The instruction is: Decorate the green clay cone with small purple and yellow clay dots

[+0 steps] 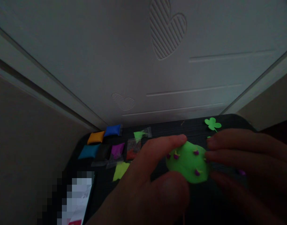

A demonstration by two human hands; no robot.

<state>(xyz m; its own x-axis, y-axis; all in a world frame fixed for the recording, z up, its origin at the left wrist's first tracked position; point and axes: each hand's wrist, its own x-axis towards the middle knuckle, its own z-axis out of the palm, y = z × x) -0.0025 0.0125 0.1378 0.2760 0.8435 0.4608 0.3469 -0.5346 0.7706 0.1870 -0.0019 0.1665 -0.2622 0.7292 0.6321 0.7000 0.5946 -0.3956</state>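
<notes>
My left hand [153, 178] is closed on a bright green clay piece [187, 165], rounded like a treetop, with a finger on its upper edge and the thumb at its lower left. Several small purple clay balls [197, 172] with yellow tips dot its face. From the right, my right hand [246, 159] touches the edge of the piece with its fingertips, beside another purple bit partly hidden there. A thin pinkish stick [183, 217] shows below the left thumb. The lower part of the right hand is dark.
On the dark table [171, 129] lie clay packets in orange [96, 137], blue [113, 130], teal [89, 151], black and purple [117, 151]. A yellow-green sheet [120, 171] and a lit phone-like screen [80, 197] sit nearer. A green clover shape [212, 124] lies at back right, before a white panel [134, 62].
</notes>
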